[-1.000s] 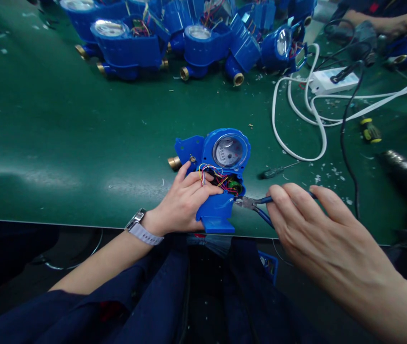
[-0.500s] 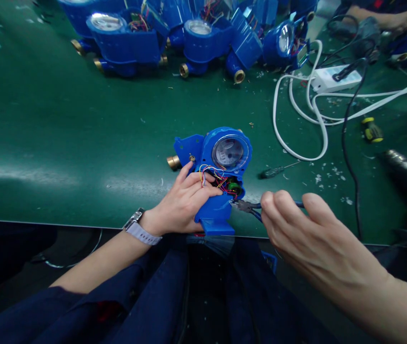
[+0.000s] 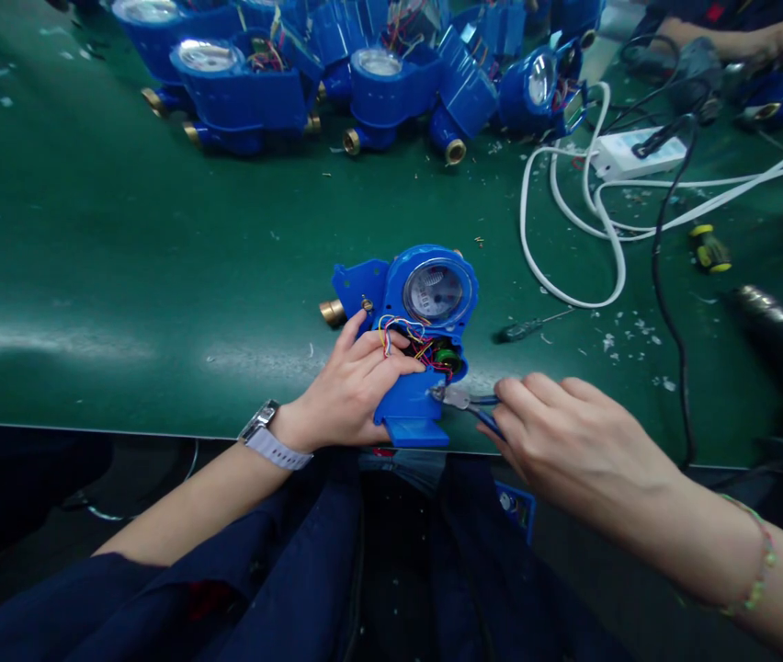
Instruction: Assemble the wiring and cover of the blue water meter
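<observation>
A blue water meter (image 3: 425, 294) with a round dial lies near the front edge of the green table (image 3: 122, 276). Its open housing shows a bundle of coloured wires (image 3: 414, 342). My left hand (image 3: 354, 386) rests on the meter's left side, fingers curled against the wires and housing. My right hand (image 3: 571, 441) is closed round the blue handles of small pliers (image 3: 464, 400). The plier jaws touch the meter's lower right side, just below the wires.
Several more blue meters (image 3: 378, 74) are piled at the back. A white cable (image 3: 571, 211) and power strip (image 3: 640, 154) lie at right, with a small screwdriver (image 3: 529, 326), a yellow-handled tool (image 3: 709, 248) and a dark tool (image 3: 777, 336). Another person's hands (image 3: 764, 41) work at the far right.
My right hand has closed round the pliers and slid left, bringing the jaws up against the meter. My left hand has stayed on the meter.
</observation>
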Demonstrator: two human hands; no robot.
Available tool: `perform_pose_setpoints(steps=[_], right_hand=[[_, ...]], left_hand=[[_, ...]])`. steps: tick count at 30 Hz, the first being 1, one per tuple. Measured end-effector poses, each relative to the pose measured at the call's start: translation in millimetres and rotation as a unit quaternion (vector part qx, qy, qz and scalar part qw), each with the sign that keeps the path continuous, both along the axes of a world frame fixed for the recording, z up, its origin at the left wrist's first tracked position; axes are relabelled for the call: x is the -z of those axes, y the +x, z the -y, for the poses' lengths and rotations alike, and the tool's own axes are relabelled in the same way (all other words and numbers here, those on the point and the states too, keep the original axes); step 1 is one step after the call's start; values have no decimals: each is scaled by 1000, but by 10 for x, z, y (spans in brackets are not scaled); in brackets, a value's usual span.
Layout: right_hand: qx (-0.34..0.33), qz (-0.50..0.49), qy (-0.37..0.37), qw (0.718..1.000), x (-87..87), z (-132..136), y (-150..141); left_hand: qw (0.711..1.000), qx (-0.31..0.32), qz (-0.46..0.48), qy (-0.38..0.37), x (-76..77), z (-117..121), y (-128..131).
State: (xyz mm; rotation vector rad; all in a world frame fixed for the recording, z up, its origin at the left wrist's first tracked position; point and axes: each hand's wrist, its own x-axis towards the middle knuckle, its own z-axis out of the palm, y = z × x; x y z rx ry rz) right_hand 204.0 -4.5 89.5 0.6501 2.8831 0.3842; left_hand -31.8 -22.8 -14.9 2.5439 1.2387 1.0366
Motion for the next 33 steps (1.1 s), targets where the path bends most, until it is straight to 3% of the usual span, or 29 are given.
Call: perform_pose_setpoints(steps=[3, 11, 22, 33], right_hand=[[-7, -14, -38, 999, 41, -9, 33], [5, 2, 55, 998, 9, -121, 156], [-90, -14, 50, 995, -156, -268, 137], [-116, -10, 82, 990, -205, -299, 27]], left_hand=[[1000, -7, 7, 2, -7, -5, 12], [1000, -1, 15, 0, -3, -15, 2], [1000, 0, 11, -4, -12, -21, -10], [1000, 20, 8, -10, -8, -22, -32]])
